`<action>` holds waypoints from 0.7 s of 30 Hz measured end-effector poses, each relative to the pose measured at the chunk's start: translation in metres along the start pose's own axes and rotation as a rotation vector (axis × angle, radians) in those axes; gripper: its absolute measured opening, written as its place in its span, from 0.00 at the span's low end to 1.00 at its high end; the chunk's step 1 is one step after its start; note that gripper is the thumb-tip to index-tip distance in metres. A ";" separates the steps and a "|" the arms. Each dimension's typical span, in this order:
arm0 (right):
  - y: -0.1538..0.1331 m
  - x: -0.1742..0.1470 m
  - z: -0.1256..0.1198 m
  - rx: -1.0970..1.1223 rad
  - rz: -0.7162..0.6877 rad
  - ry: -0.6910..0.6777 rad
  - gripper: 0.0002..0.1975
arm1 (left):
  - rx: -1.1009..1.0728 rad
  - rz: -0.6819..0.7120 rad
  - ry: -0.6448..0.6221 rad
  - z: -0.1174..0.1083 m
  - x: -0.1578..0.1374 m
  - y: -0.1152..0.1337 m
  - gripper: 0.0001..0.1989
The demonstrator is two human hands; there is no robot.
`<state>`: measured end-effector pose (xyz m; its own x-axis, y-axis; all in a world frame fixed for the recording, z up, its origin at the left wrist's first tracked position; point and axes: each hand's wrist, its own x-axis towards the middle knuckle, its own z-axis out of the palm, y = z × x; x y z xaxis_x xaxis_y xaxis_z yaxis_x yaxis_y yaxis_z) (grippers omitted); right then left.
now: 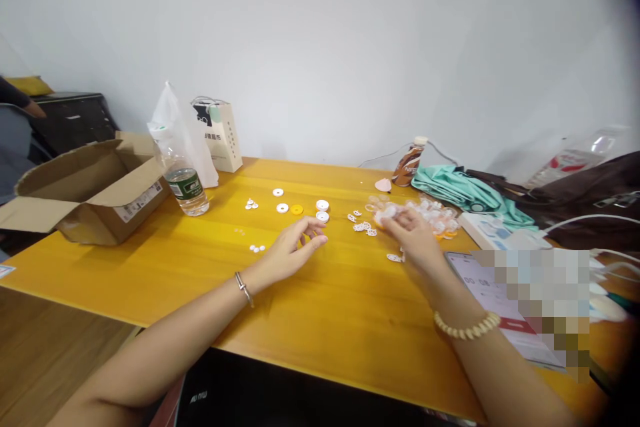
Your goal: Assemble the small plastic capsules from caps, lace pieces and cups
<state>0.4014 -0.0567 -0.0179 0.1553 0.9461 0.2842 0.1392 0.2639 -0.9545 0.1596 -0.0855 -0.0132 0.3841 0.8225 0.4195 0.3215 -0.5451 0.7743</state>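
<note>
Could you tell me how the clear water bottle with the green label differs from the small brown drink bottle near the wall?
The clear water bottle with the green label stands upright near the open cardboard box; the small brown drink bottle leans tilted beside the teal cloth. The first is see-through and looks bigger, the second opaque brown. Both rest on the yellow table, out of either hand's touch.

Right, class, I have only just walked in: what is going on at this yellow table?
A person sits at a yellow table strewn with small white plastic parts. The right hand reaches into a pile of clear and white pieces and seems to pinch one. The left hand rests open on the table, fingertips near a white round cap. A water bottle and an open cardboard box stand to the left.
</note>
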 end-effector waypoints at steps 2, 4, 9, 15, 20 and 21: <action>0.007 0.016 -0.027 -0.351 0.000 0.203 0.16 | 0.049 0.020 0.002 -0.003 0.001 -0.004 0.12; 0.015 0.027 -0.048 -0.696 -0.004 0.277 0.17 | 0.093 0.050 0.000 -0.005 0.001 -0.007 0.11; 0.031 0.032 -0.067 -1.001 0.094 0.150 0.16 | 0.142 0.124 0.018 -0.009 0.003 -0.012 0.09; 0.036 0.031 -0.070 -1.149 0.151 0.143 0.17 | 0.190 0.113 -0.042 -0.010 0.002 -0.012 0.09; 0.038 0.033 -0.073 -1.145 0.195 0.179 0.21 | 0.208 0.117 -0.099 -0.010 0.001 -0.014 0.09; 0.040 0.033 -0.074 -1.126 0.195 0.194 0.22 | 0.209 0.120 -0.106 -0.011 0.001 -0.014 0.09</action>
<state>0.4844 -0.0288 -0.0405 0.4036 0.8820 0.2431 0.8732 -0.2921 -0.3902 0.1465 -0.0755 -0.0182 0.5155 0.7340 0.4422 0.4352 -0.6688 0.6027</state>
